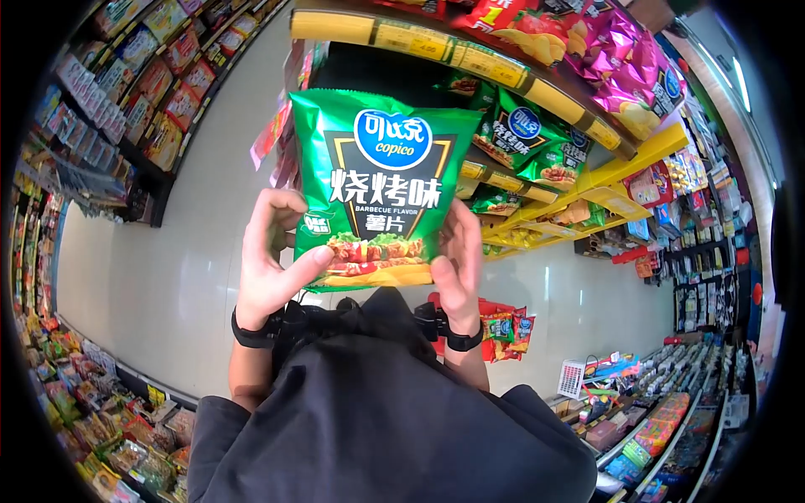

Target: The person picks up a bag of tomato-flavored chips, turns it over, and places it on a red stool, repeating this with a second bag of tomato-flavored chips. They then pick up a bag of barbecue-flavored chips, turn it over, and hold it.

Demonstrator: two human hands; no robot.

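A green chip bag [381,189] with a blue oval label and skewers pictured at its bottom is held upright, front towards me, between both hands. My left hand [277,247] grips its left edge, thumb on the front and fingers behind. At the right edge, my right hand [459,264] holds it the same way, the thumb near the lower corner. Just behind it to the right, similar green bags [524,126] lie on a shelf with yellow price strips [411,39].
Pink bags [616,63] fill the upper shelf. A yellow rack [587,197] stands at right. Red and green packets [507,329] are low behind my right arm. Stocked shelves line the left [151,80] and lower right [654,427]. Pale floor [201,210] runs between them.
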